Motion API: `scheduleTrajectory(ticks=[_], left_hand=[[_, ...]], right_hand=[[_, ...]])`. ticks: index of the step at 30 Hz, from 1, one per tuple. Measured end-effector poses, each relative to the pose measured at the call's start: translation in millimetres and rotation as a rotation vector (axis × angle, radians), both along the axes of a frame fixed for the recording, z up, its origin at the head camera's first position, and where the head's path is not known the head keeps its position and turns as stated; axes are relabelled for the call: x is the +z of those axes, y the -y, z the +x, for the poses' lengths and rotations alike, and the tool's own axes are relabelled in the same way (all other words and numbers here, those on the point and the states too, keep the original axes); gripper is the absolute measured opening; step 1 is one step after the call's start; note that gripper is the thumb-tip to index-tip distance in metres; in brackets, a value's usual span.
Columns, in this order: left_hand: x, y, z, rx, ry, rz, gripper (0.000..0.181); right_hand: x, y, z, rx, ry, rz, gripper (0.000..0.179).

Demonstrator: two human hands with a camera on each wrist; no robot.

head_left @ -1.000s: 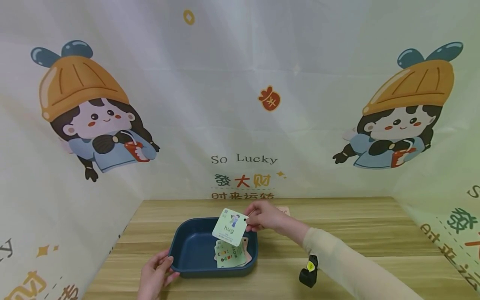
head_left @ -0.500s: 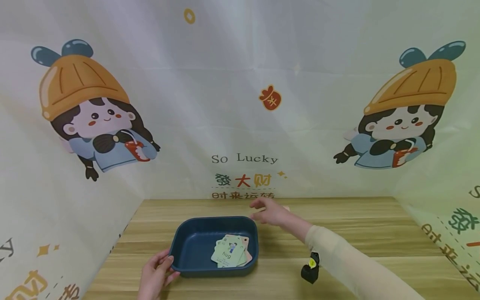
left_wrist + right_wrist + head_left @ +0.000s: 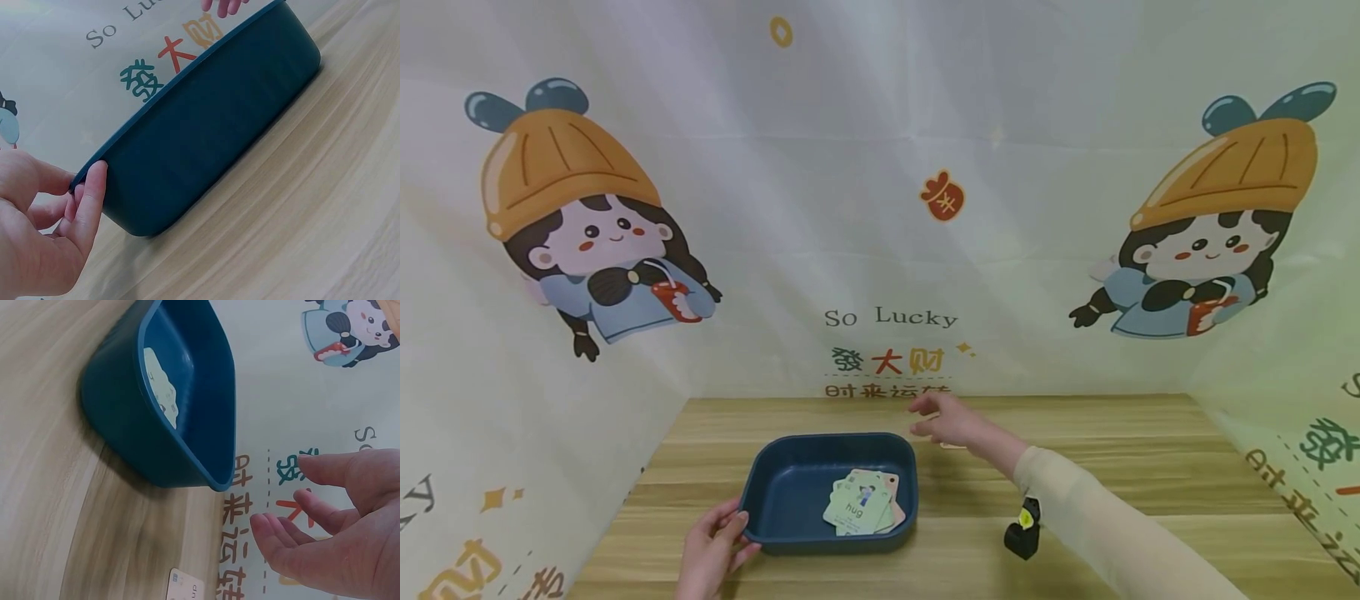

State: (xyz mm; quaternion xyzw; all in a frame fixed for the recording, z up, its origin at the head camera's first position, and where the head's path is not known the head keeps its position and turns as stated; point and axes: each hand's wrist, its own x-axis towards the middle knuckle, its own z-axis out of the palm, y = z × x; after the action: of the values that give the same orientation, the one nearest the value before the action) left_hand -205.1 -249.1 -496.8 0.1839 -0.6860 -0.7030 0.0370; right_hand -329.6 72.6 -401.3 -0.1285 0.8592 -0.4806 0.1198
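Observation:
A dark blue tray [image 3: 797, 500] with rounded corners sits on the wooden table. My left hand [image 3: 713, 542] pinches its near left corner, thumb over the rim and fingers outside, as the left wrist view also shows. Inside the tray, to the right, lies a loose pile of cards, with a green "hug" card [image 3: 857, 510] on top and a pink card [image 3: 897, 515] poking out beneath. My right hand [image 3: 951, 421] hovers past the tray's far right corner, fingers loosely bent and apart, holding nothing. In the right wrist view, a pale card [image 3: 185, 586] lies on the table below that hand.
A patterned cloth backdrop [image 3: 880, 275] stands along the back and both sides of the wooden table [image 3: 1112, 467]. A black wrist strap piece [image 3: 1022, 529] with a yellow spot hangs from the right sleeve.
My right hand has let go of the "hug" card, which now lies on the pile in the tray. That hand has then drawn slightly right, away from the tray. The left hand stays put.

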Motion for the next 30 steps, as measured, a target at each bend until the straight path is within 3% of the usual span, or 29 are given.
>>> scheduleTrajectory(ticks=[11,30], left_hand=[[-0.5,0.4,0.7,0.004,0.002,0.002,0.044],[-2.3,0.8,0.5,0.012,-0.009,0.012,0.045]], right_hand=[[1.2,-3,-5.6,0.001,0.02,0.011,0.031],[3.4,-21,-31.0,-0.018,0.051,0.042,0.035]])
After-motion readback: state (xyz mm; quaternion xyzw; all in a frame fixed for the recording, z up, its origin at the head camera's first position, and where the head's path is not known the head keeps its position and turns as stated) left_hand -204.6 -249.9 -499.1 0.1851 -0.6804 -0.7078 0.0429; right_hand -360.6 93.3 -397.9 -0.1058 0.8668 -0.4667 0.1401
